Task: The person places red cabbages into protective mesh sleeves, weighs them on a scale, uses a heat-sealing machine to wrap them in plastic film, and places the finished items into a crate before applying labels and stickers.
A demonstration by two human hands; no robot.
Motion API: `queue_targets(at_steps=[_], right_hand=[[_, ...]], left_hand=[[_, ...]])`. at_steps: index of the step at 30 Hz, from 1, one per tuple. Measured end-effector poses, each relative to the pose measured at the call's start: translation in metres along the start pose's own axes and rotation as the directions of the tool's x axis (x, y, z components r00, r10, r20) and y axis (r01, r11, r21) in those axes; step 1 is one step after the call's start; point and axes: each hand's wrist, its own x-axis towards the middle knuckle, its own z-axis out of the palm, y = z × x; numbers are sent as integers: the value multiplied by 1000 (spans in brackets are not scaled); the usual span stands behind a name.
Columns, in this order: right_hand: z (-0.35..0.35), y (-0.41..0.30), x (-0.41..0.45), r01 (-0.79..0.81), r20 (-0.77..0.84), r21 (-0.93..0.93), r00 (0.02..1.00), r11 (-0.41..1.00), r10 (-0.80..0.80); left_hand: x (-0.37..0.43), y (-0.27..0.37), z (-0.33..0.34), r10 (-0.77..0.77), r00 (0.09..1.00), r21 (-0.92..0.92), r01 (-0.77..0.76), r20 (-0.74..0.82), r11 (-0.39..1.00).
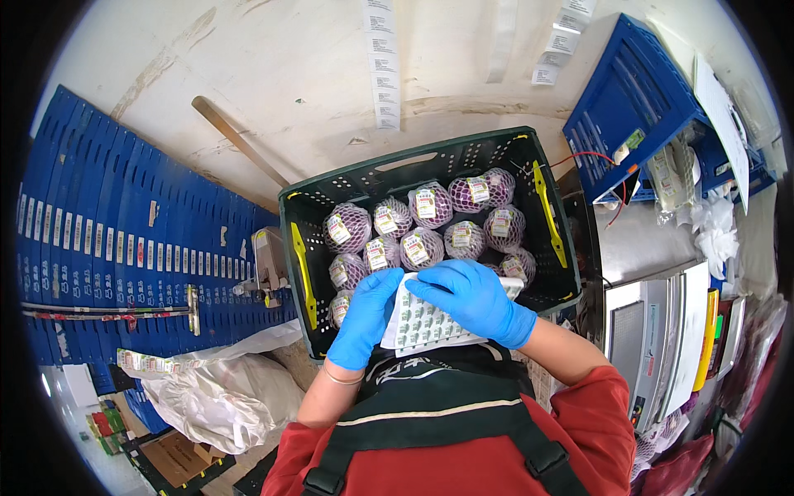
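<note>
Both my hands wear blue gloves and hold a small stack of sticker sheets (428, 319) printed with rows of green marks. My left hand (372, 313) pinches the stack at its upper left edge. Across its top lies my right hand (474, 297), fingers bent over the paper near the left hand. Just beyond is a dark green plastic crate (366, 180) with yellow side latches. Inside it sit several round purple vegetables (347, 228) in white mesh netting, most with a label facing up. My hands and the sheets hide the crate's near edge and some of the vegetables.
Blue crates (124, 235) are stacked at left, beside a white plastic bag (223, 403). A wooden handle (239, 139) leans on the wall, where printed label strips (384, 74) hang. At right are a blue crate (633, 99) and a grey machine (639, 347) on a metal surface.
</note>
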Motion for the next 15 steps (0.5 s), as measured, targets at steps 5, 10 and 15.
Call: queue_targets(at_steps=[5, 10, 15], right_hand=[[13, 13, -5, -89, 67, 217, 995, 972, 76], [21, 60, 8, -593, 313, 790, 607, 154, 730], [95, 220, -61, -529, 81, 849, 136, 3, 987]], left_hand=[[15, 2, -8, -159, 987, -196, 158, 12, 968], [23, -5, -30, -34, 989, -32, 30, -145, 999], [7, -6, -57, -7, 987, 81, 20, -162, 997]])
